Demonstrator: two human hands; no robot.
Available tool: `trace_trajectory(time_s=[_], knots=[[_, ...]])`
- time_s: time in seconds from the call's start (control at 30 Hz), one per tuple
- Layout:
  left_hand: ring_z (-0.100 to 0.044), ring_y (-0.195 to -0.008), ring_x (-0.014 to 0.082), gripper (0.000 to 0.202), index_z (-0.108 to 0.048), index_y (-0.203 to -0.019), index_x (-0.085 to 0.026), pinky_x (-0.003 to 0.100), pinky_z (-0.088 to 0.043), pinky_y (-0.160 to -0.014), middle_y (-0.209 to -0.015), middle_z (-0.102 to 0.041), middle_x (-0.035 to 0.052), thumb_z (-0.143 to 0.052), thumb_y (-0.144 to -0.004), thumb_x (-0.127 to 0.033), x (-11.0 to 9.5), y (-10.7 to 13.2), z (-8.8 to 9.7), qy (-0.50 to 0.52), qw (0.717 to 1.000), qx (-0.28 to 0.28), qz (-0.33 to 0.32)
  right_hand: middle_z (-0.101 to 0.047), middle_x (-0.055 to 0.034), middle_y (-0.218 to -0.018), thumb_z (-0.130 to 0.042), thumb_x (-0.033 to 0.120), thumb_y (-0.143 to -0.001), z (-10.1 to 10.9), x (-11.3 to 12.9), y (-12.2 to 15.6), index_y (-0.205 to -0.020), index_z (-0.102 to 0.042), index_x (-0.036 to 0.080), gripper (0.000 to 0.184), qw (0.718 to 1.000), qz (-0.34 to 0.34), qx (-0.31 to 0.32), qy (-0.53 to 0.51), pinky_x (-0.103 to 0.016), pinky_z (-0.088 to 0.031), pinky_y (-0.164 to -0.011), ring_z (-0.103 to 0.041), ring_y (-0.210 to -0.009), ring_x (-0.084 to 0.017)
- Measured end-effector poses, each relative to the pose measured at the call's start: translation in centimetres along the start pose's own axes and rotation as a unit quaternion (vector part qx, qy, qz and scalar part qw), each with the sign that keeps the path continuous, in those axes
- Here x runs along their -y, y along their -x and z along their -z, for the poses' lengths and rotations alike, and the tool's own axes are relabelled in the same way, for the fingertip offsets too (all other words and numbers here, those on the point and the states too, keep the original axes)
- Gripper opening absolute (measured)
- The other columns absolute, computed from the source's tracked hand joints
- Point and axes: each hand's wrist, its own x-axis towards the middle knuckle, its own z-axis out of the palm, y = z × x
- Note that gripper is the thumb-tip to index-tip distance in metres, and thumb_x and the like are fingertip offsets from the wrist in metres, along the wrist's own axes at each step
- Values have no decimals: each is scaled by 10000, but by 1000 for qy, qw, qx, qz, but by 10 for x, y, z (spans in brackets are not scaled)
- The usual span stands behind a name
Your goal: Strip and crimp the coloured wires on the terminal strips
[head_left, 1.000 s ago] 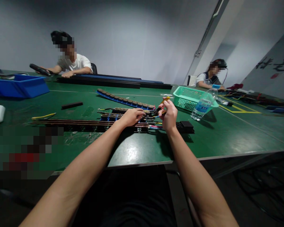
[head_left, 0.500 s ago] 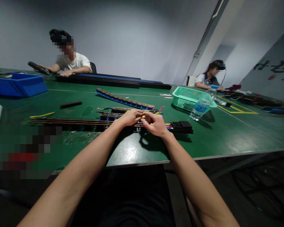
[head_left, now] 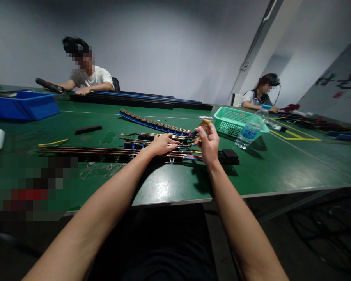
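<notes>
My left hand lies with its fingers stretched out over the copper-edged track strips, one of them a long black strip. To its right my right hand is raised, its thumb and fingers closed on a yellow wire. Pink and dark wires come out of the long strip's right end and run beneath the right hand. A black connector block rests beside that wrist. Behind the left hand are shorter strips with blue parts, partly hidden by it.
A long blue-edged strip lies slantwise behind. At the right stand a green basket and a water bottle. A blue bin is at the left, near a black bar. Two people sit across the table.
My right hand has moved away from the left, up and to the right, with the yellow wire. My left hand has stayed on the strips, and its fingers now lie flatter.
</notes>
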Motion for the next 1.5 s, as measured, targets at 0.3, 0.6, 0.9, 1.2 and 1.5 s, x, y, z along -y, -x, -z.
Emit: trace_trajectory(time_s=[0.3, 0.6, 0.9, 1.2, 1.5], knots=[[-547, -1309, 296, 399, -690, -1291, -342, 446, -385, -1098, -1441, -594, 24, -479, -976, -466, 1, -1, 0, -3, 1000, -13, -25, -617, 12, -878, -611, 372, -856, 12, -25, -23, -1151, -529, 231, 338, 988, -60, -128, -59, -217, -394, -461, -530, -502, -62], [-498, -1377, 271, 619, -478, -1499, -193, 392, -353, -1142, -1470, -561, 96, -502, -963, -500, -4, 1, 0, 2, 1000, -25, 13, -629, 0, -918, -637, 531, -813, 11, -40, -24, -1191, -531, 231, 493, 996, -81, -27, -36, -208, -386, -477, -559, -554, -67], [-527, -1312, 285, 585, -531, -1449, -176, 380, -389, -1114, -1420, -578, 122, -528, -949, -481, -3, 0, -2, -12, 999, -39, 24, -452, 81, -500, -674, 408, -783, 2, -36, -1, -1001, -733, 189, 315, 950, 0, 190, 248, -256, -326, -543, -406, -484, -108], [-499, -1281, 340, 582, -600, -1397, -214, 464, -388, -1099, -1378, -544, 144, -490, -945, -563, -3, 1, -2, -36, 996, -44, 75, -572, 44, -759, -626, 467, -828, -4, -32, -10, -1073, -524, 224, 360, 993, -90, -80, 5, -234, -380, -477, -481, -487, -81], [-509, -1263, 328, 564, -605, -1389, -203, 444, -411, -1069, -1343, -562, 155, -475, -960, -546, -2, 1, -4, -52, 995, -47, 75, -618, -16, -1084, -707, 214, -714, 5, 9, 14, -1266, -512, 292, 591, 989, -55, -79, -114, -181, -347, -388, -518, -554, -53]])
